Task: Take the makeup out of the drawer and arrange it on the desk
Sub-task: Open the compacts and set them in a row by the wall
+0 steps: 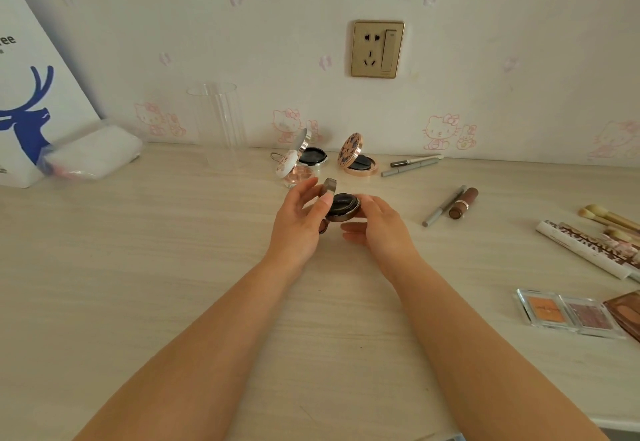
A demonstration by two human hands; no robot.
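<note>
Just above the pale wooden desk (173, 284), at its middle, both my hands hold a small dark round compact (341, 206) with its lid tipped up. My left hand (298, 219) pinches the lid side with thumb and fingers. My right hand (377, 222) grips the base from the right. Behind it three open compacts stand by the wall: a white floral one (289, 167), a silver one (311, 153) and a gold patterned one (358, 158).
Two pencils (412, 163) lie by the wall; another pencil (443, 206) and a brown lipstick (464, 203) are at right. Brushes (606, 217), a long palette box (588, 250) and clear eyeshadow palettes (568, 312) fill the right edge. A clear cup (218, 118), white pouch (93, 153) and a deer-print bag (31, 94) stand left.
</note>
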